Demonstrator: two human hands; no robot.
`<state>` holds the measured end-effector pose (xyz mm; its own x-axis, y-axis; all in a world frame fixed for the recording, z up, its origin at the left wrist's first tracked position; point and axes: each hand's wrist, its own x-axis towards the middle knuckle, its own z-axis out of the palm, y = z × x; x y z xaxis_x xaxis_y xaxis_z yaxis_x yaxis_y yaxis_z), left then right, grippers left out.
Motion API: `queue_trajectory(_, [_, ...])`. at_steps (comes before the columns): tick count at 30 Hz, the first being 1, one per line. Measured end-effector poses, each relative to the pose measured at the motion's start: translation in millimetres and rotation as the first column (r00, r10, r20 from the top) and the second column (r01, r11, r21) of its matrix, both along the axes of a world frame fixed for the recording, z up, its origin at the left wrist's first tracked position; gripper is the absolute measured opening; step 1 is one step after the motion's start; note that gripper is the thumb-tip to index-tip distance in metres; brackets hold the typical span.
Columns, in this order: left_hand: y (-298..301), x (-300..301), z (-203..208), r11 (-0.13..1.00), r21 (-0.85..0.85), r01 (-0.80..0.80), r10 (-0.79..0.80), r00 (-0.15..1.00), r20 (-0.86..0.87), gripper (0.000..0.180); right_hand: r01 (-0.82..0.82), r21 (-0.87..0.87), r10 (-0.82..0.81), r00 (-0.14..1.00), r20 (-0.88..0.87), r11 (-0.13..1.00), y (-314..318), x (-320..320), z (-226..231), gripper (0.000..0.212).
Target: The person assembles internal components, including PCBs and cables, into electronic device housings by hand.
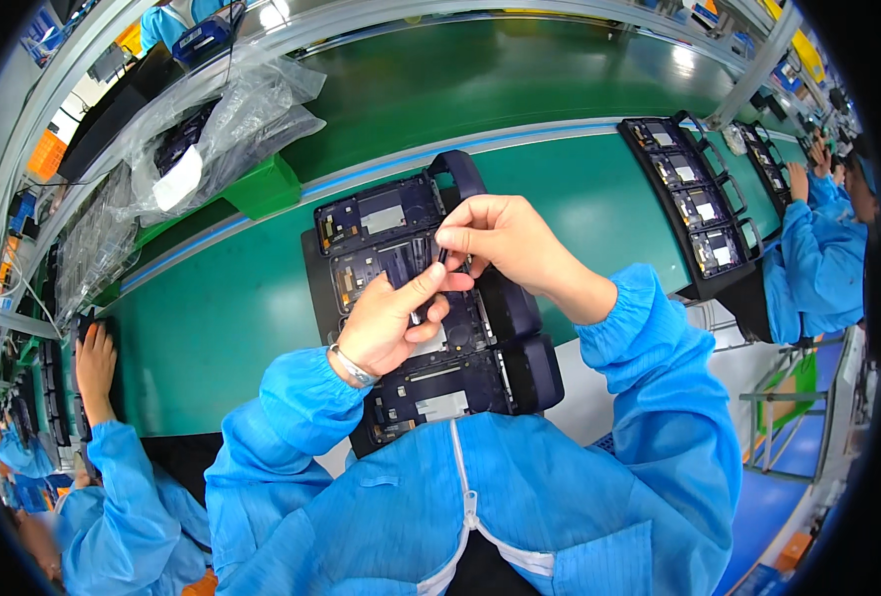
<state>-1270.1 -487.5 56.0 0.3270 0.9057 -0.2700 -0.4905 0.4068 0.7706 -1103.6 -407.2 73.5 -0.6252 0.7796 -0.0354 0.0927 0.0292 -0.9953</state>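
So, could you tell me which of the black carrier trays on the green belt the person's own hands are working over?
The near tray, right below the left hand and right hand. The other tray lies farther right, by a co-worker.

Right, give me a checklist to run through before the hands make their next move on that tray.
1. Black tray lying flat on the green belt: ok.
2. Left hand resting on the tray's middle unit: ok.
3. Right hand pinching a small dark part: ok.
4. Part seated in its slot: cannot tell, fingers hide it.
5. Neighbouring tray apart from this one: ok.
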Motion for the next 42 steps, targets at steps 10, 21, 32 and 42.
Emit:
queue_trajectory(10, [15, -14, 2, 0.998, 0.05, -0.046, 0.057, 0.965, -0.255, 0.032, 0.188, -0.242, -0.22, 0.969, -0.113, 0.952, 11, -1, -3, 0.017])
queue_trajectory(21, [24, -8, 7, 0.99, 0.061, -0.125, 0.138, 0.945, -0.298, 0.02, 0.226, -0.172, -0.265, 0.93, -0.255, 0.959, 5, 1, -6, 0.013])
queue_trajectory(32, [92, -59, 4, 0.841, 0.462, 0.283, 0.418, 0.202, -0.885, 0.041, 0.233, -0.342, -0.253, 0.967, -0.016, 0.91, 92, 36, -16, 0.029])
queue_trajectory(42, [120, -53, 0, 0.678, 0.401, 0.616, 0.499, 0.014, -0.866, 0.055, 0.226, -0.347, -0.251, 0.968, -0.029, 0.91, 94, 30, 3, 0.033])
